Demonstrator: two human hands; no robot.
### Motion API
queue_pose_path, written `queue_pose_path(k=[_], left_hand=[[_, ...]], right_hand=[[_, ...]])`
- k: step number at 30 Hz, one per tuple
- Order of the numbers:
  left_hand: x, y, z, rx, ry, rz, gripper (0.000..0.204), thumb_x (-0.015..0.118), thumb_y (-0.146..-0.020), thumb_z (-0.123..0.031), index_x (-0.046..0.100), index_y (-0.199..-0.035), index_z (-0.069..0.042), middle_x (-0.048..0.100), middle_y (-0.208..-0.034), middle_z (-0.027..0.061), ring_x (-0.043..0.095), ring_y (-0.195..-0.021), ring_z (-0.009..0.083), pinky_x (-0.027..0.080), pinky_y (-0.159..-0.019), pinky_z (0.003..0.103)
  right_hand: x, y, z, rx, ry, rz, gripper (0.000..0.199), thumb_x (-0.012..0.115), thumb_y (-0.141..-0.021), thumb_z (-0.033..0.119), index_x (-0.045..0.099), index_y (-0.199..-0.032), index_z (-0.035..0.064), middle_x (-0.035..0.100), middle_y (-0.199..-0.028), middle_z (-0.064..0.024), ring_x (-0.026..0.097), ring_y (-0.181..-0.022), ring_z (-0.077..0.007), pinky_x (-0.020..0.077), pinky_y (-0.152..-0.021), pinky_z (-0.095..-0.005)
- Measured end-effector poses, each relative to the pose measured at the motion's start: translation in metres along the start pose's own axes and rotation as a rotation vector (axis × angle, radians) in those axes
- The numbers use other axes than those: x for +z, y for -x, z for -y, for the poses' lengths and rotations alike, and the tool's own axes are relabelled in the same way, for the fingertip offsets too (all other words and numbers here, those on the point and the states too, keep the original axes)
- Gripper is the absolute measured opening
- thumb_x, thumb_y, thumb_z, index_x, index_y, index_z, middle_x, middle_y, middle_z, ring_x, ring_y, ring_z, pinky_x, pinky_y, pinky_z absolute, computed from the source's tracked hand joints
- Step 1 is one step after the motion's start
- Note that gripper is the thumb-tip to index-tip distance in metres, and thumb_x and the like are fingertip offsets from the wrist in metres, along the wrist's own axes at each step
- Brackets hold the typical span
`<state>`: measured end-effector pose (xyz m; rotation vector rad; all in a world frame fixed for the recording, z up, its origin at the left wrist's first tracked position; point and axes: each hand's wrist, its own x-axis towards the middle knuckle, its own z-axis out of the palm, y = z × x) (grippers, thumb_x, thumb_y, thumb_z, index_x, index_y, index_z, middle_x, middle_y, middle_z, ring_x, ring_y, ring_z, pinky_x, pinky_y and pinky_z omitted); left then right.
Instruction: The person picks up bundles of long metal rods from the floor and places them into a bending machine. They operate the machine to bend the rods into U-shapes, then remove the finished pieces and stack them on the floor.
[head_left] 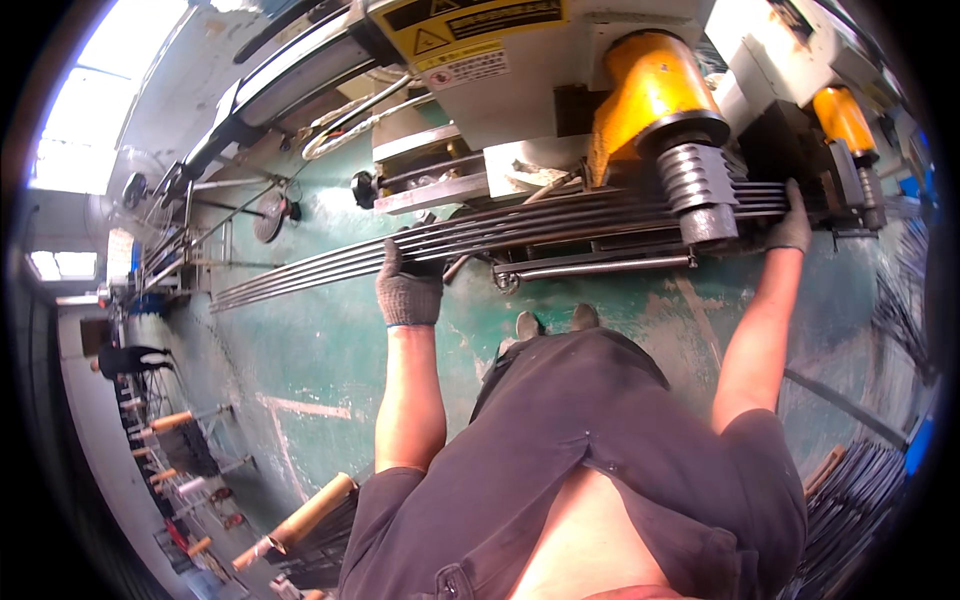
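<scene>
Several long thin metal rods [310,270] lie side by side across the front of a machine, their free ends reaching out to the left. My left hand [410,292], in a grey knit glove, is closed around the rods left of the machine, thumb up over their near side. Over by the right part of the rods, my gloved right hand [789,228] is closed on them just past a ridged steel roller [695,178]. The rods pass behind this roller, which sits under an orange cylinder [660,85]. Most fingers of both hands are hidden behind the rods.
A second orange cylinder [843,118] stands at the far right. Below the rods runs a metal bar [600,268]. Bundles of dark rods [850,510] lie at the lower right. A rack with a tan roll [300,515] is at lower left. Another person [130,360] stands far left.
</scene>
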<state>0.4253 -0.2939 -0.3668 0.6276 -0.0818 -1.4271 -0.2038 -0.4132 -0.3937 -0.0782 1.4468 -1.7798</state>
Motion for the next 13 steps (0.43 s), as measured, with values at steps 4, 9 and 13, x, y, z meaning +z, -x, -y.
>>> queue_pose_path(k=[4,9,13], left_hand=[[-0.055,-0.01,-0.043,0.107,0.136,-0.019,0.045,0.046,-0.112,-0.039,0.063,-0.126,0.0,0.069,-0.128,0.0181,0.062,-0.124,0.0369,0.043,-0.115,0.055],[-0.082,-0.004,-0.105,0.31,0.152,-0.23,0.044,0.053,-0.109,-0.039,0.063,-0.13,-0.002,0.068,-0.134,0.0177,0.059,-0.129,0.0407,0.041,-0.117,0.059],[-0.132,0.0,-0.188,0.462,0.145,-0.357,0.044,0.056,-0.109,-0.038,0.06,-0.13,0.0,0.065,-0.133,0.0186,0.059,-0.128,0.0431,0.044,-0.115,0.063]], right_hand=[[-0.007,-0.01,0.015,0.159,0.105,0.048,0.062,0.075,-0.092,0.052,0.067,-0.133,0.0067,0.071,-0.126,-0.0138,0.07,-0.108,-0.0328,0.0582,-0.094,-0.0516],[0.005,0.015,0.014,0.042,0.041,-0.14,0.072,0.062,-0.092,0.067,0.064,-0.142,0.0145,0.063,-0.143,-0.0117,0.06,-0.13,-0.0327,0.044,-0.114,-0.0551],[0.03,0.028,0.001,-0.013,-0.008,-0.126,0.071,0.065,-0.09,0.068,0.066,-0.143,0.0202,0.059,-0.152,-0.0096,0.054,-0.14,-0.0276,0.0393,-0.121,-0.0488]])
